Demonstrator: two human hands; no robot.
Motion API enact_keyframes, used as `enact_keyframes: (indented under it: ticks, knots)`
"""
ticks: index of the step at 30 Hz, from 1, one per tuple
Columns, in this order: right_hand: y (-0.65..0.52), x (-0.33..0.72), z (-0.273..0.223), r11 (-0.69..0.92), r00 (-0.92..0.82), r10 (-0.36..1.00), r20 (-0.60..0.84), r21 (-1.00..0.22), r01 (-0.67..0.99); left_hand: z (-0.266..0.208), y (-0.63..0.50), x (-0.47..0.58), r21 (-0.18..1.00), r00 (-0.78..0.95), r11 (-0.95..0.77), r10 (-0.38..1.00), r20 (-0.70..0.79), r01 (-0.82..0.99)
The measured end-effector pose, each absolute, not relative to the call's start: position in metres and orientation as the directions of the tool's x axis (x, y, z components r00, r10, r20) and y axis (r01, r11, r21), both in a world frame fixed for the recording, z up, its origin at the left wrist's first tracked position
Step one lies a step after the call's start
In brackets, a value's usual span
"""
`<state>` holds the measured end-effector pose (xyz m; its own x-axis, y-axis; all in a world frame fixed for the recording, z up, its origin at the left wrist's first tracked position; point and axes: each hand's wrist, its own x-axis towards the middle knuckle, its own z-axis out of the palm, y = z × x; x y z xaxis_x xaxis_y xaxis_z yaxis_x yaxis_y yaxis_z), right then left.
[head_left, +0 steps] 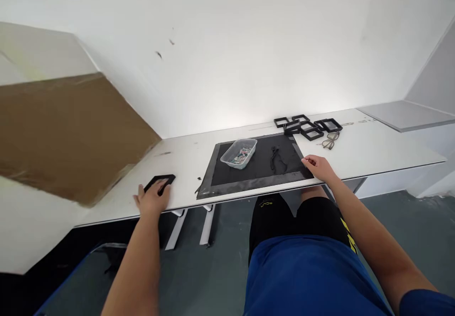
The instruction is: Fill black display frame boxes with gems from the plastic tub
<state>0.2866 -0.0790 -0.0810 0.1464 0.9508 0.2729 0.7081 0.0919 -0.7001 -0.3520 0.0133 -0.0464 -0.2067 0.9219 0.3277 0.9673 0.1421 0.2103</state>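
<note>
On the left part of the table my left hand (152, 198) has its thumb and fingers around a small black frame (166, 178) lying on the white surface. The hand covers the frame's near side. My right hand (319, 168) rests by the right edge of a black mat (259, 164), its fingers curled together; whatever they may hold is hidden. Between my hands a clear plastic box (245, 145) with small mixed pieces in it stands on the mat. To its right lies a pair of dark-handled pliers (274, 158), whose details are hard to make out.
Several black frames (311, 131) lie in a group at the back right, with eyeglasses (330, 140) near them. A white wall (231, 60) rises behind the table (384, 150). At the left stands a brown panel (67, 131); a grey board (408, 115) lies at the far right.
</note>
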Motion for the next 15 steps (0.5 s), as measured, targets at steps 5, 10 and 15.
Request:
enact_keyframes:
  ticks: [5, 10, 15]
  knots:
    - [-0.080, 0.285, -0.080, 0.062, 0.146, 0.959, 0.245, -0.680, 0.731, -0.043, 0.024, -0.350, 0.135, -0.345, 0.318, 0.883, 0.316, 0.938]
    - [-0.079, 0.286, -0.082, 0.072, 0.127, 0.959, 0.253, -0.652, 0.755, -0.048, 0.021, -0.339, 0.109, -0.574, 0.574, 0.750, 0.327, 0.812]
    - [-0.076, 0.286, -0.086, 0.091, 0.100, 0.954, 0.282, -0.591, 0.801, -0.041, 0.027, -0.337, 0.069, -0.566, 0.570, 0.784, 0.254, 0.819]
